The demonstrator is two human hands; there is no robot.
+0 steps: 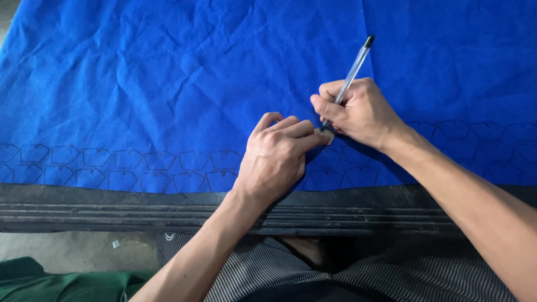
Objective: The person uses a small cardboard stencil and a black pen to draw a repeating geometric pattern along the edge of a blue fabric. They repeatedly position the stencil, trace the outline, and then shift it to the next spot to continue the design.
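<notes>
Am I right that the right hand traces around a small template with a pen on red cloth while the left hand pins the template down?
Not quite: the head view shows the cloth is blue, not red. The rest holds: the right hand traces with the pen around the small template, which the left hand pins down.

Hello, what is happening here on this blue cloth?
A person sits at a dark table edge with a blue cloth spread over it. The right hand holds a clear pen, its tip down at the cloth. The left hand presses a small tan template flat beside the tip. Two rows of the same outlined shape already run along the near edge of the cloth.
</notes>
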